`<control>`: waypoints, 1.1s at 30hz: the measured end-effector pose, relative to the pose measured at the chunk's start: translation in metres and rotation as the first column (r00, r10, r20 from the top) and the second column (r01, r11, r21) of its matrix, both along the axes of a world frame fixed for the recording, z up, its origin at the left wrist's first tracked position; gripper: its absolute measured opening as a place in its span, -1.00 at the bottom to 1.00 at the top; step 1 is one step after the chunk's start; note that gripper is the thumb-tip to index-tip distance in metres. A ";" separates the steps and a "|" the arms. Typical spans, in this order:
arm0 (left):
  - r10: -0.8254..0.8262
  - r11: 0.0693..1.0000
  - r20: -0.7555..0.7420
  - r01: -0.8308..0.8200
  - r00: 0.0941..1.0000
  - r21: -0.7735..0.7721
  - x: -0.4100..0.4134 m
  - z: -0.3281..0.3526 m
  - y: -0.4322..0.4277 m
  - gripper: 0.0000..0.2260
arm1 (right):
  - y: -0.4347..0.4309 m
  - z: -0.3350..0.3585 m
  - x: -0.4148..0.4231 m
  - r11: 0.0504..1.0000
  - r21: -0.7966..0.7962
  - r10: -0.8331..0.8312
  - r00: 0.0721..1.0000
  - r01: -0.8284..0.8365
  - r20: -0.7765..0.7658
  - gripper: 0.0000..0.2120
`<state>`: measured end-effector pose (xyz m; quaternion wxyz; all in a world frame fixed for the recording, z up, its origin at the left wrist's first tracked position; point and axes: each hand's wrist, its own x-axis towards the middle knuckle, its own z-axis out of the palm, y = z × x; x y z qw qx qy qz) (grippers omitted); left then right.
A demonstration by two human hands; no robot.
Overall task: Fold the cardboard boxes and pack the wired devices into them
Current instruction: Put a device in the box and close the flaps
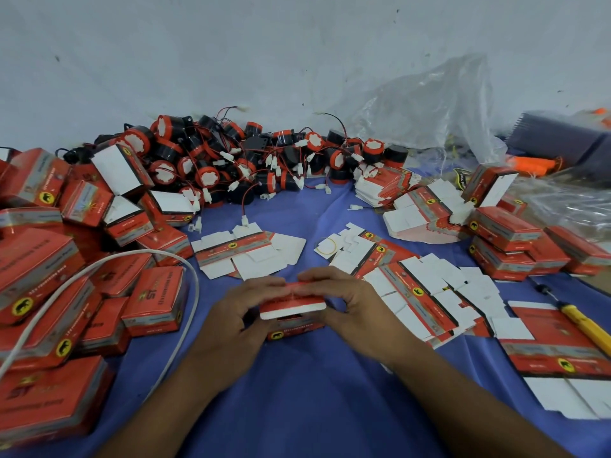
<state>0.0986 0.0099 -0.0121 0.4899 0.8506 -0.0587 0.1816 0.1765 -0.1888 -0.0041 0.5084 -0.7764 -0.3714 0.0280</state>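
Observation:
A small red cardboard box (292, 312) sits between both my hands over the blue cloth, its white-edged flap facing me. My left hand (244, 309) grips its left end with curled fingers. On the box's right end, my right hand (344, 299) curls its fingers over the top. A heap of black-and-red wired devices (238, 160) with white connectors lies at the back. Flat unfolded box blanks (248, 252) lie just beyond my hands, and more flat blanks (416, 292) spread to the right.
Folded red boxes (66, 259) pile up on the left, with a white cable (109, 262) looping over them. Another box stack (509, 239) stands at the right. A yellow-handled screwdriver (578, 322) lies on the right. Clear plastic bags (429, 104) sit behind.

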 end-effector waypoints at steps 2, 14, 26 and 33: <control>0.005 0.998 0.015 -0.006 1.000 0.068 -0.001 0.001 0.001 -0.55 | -0.004 -0.002 0.002 0.998 -0.024 0.059 0.998 -0.059 0.014 -0.64; -0.101 0.995 -0.039 0.102 0.994 0.014 -0.002 0.001 0.006 -0.67 | 0.000 -0.008 0.005 1.000 0.019 -0.021 0.984 0.018 0.174 -0.71; -0.108 0.993 -0.080 0.104 0.991 -0.054 -0.001 0.003 0.009 -0.72 | 0.005 -0.010 0.007 0.998 -0.044 -0.044 0.974 0.055 0.221 -0.72; -0.127 0.988 -0.131 0.113 0.983 -0.108 -0.003 0.001 0.011 -0.73 | 0.005 -0.008 0.004 0.994 -0.043 -0.090 0.987 0.097 0.136 -0.74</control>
